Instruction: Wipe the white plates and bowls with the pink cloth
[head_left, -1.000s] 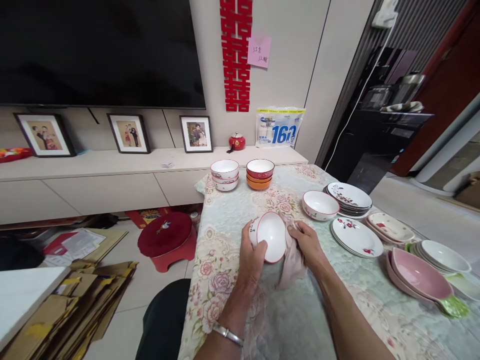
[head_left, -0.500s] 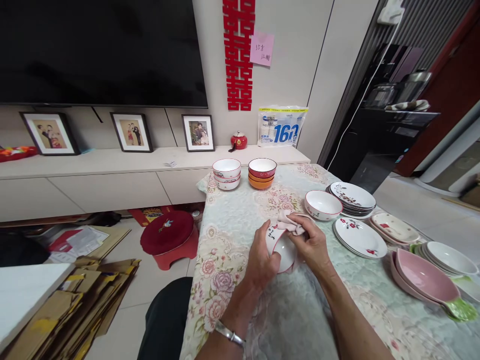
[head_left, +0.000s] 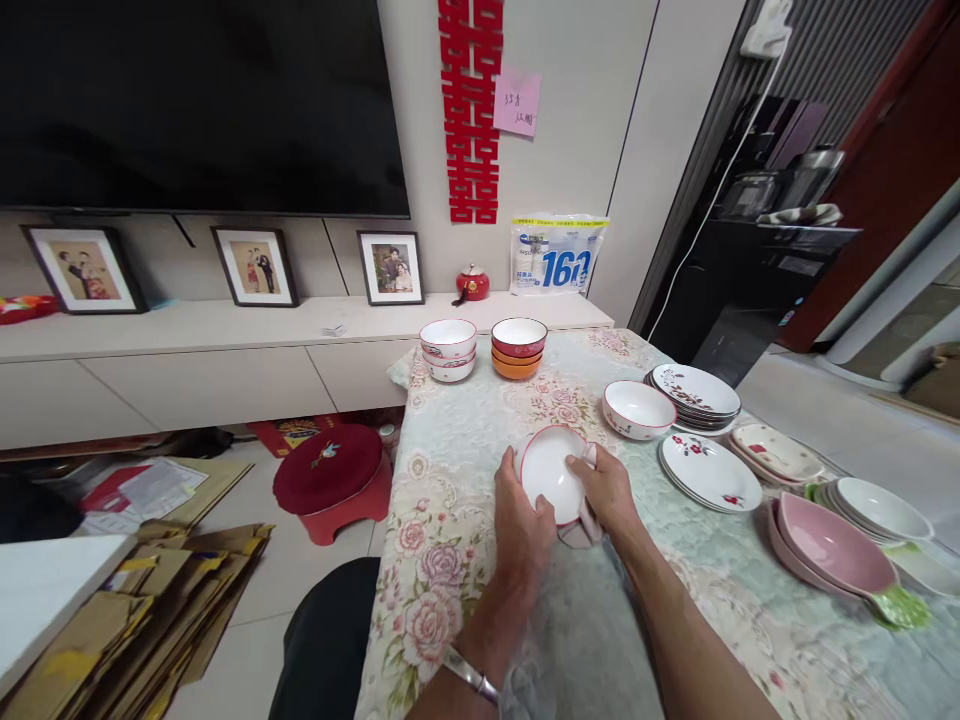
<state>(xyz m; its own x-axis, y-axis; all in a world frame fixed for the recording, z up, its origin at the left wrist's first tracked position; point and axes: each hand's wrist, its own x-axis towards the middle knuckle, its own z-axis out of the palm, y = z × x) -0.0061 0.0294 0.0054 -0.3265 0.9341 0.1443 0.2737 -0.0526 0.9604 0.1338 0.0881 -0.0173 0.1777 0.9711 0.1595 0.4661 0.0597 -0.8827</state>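
Note:
A white bowl with a red rim (head_left: 551, 470) is held over the table, its inside turned up toward me. My left hand (head_left: 521, 515) grips its left side, thumb over the rim. On the right side, my right hand (head_left: 606, 488) is closed on a pinkish cloth (head_left: 581, 530) and the bowl's edge, with its thumb at the inner wall. Part of the cloth hangs below the bowl; the rest is hidden behind it. Just to the right stands another red-rimmed white bowl (head_left: 639, 410) on the table.
Stacked white bowls (head_left: 448, 350) and red and orange bowls (head_left: 519, 350) stand at the table's far end. Along the right are dark-rimmed plates (head_left: 694, 390), floral plates (head_left: 711, 472), pink leaf-shaped dishes (head_left: 836, 545) and small white bowls (head_left: 885, 508). A red stool (head_left: 330, 480) stands left of the table.
The bowl has turned from showing its patterned outside to facing me with its inside. The cloth has gone from the top edge to the right and lower side.

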